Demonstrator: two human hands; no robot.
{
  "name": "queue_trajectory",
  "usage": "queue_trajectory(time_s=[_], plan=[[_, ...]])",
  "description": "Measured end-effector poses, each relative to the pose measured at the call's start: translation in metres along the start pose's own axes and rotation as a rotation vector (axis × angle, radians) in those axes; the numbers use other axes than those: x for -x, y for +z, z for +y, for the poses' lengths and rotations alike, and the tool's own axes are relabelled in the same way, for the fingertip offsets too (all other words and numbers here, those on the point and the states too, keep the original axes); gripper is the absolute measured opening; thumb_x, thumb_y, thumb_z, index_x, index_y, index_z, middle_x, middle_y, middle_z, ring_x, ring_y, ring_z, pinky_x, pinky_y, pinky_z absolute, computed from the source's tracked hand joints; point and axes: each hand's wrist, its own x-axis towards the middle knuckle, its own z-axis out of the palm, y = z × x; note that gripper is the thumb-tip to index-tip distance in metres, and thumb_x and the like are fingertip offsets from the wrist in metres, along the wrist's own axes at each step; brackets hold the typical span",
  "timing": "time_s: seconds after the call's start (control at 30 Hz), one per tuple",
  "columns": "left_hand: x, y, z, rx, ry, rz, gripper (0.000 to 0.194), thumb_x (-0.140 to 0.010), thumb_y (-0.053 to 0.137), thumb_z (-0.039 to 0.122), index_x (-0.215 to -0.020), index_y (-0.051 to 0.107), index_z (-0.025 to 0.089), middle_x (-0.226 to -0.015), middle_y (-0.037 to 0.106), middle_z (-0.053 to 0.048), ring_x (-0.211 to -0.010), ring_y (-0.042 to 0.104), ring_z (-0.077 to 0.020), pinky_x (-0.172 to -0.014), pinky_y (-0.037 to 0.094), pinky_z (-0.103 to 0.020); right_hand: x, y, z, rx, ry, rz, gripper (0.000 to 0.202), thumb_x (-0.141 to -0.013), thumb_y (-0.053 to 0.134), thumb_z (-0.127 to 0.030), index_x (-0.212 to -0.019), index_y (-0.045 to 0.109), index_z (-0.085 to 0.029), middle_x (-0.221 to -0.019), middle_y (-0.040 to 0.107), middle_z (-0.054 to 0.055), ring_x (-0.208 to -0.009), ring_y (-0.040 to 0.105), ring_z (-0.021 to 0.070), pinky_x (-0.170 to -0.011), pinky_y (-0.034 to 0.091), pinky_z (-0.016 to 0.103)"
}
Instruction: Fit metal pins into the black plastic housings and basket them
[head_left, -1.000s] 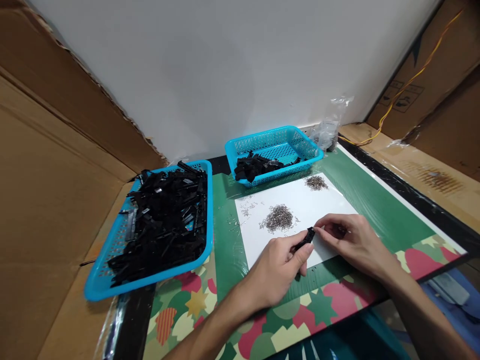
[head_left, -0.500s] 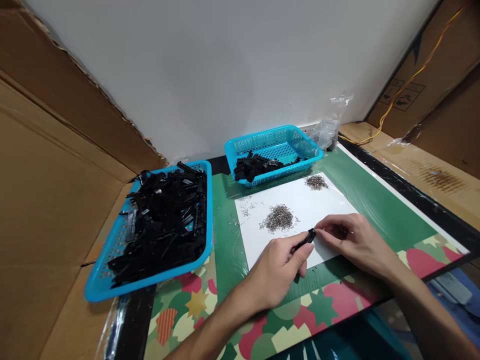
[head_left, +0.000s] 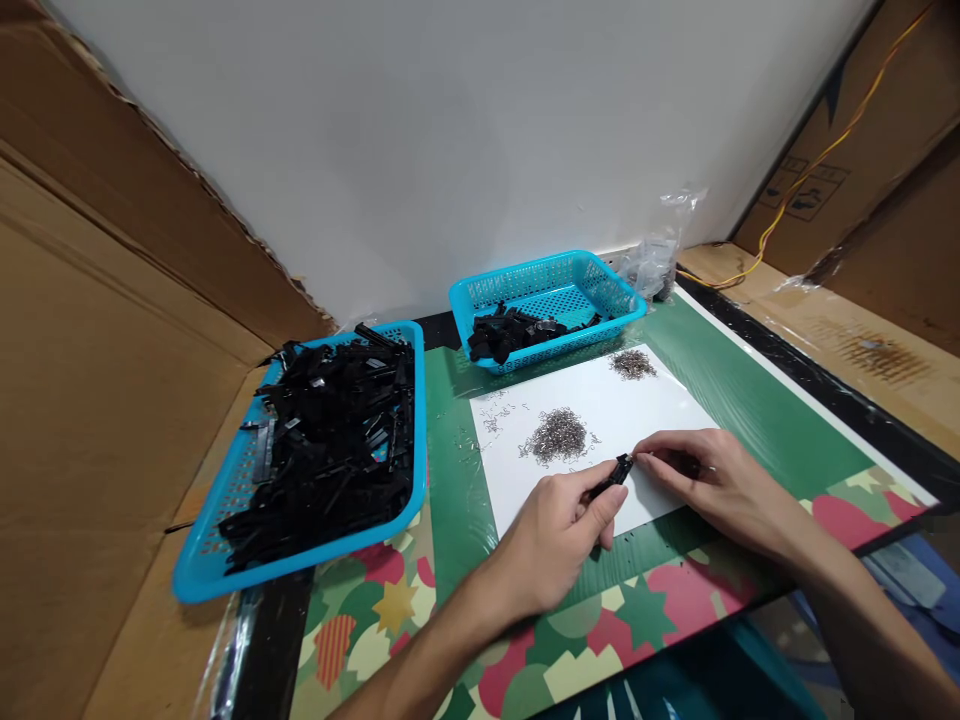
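My left hand grips a small black plastic part between thumb and fingers, above the front of a white sheet. At the part's upper right end, my right hand pinches with thumb and forefinger. What sits between those fingertips is too small to name. Behind my left hand lies a pile of tiny bent metal pieces, like little springs or clips. A smaller pile of such pieces is at the sheet's far right corner.
A blue basket heaped with black plastic parts stands at the left. Another blue basket with fewer black parts is at the back. Beside it stands a clear plastic bag. Cardboard walls flank the table.
My right fingertips have shifted slightly right, away from the black part's end, so more of that end shows. My left hand keeps its hold almost unmoved.
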Motion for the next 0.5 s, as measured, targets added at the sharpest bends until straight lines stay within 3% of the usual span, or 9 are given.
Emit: queue_trajectory(time_s=[0.3, 0.5], plan=[[0.001, 0.001, -0.001, -0.005, -0.013, 0.011, 0.046, -0.108, 0.048, 0.053, -0.11, 0.072, 0.014, -0.075, 0.064, 0.002, -0.069, 0.055, -0.0127, -0.069, 0.038, -0.027, 0.002, -0.005, 0.018, -0.146, -0.046, 0.109, 0.03, -0.102, 0.057, -0.043, -0.116, 0.072, -0.02, -0.099, 0.075, 0.008, -0.087, 0.067, 0.0222, -0.069, 0.05, 0.03], [0.001, 0.0, 0.001, -0.041, 0.023, 0.008, 0.043, -0.11, 0.046, 0.048, -0.104, 0.072, 0.015, -0.074, 0.068, 0.002, -0.071, 0.056, -0.0134, -0.073, 0.039, -0.027, -0.003, -0.002, 0.031, -0.21, -0.082, 0.192, 0.034, -0.108, 0.051, -0.045, -0.119, 0.074, -0.023, -0.087, 0.069, 0.005, -0.078, 0.063, 0.0196, -0.07, 0.048, 0.032]])
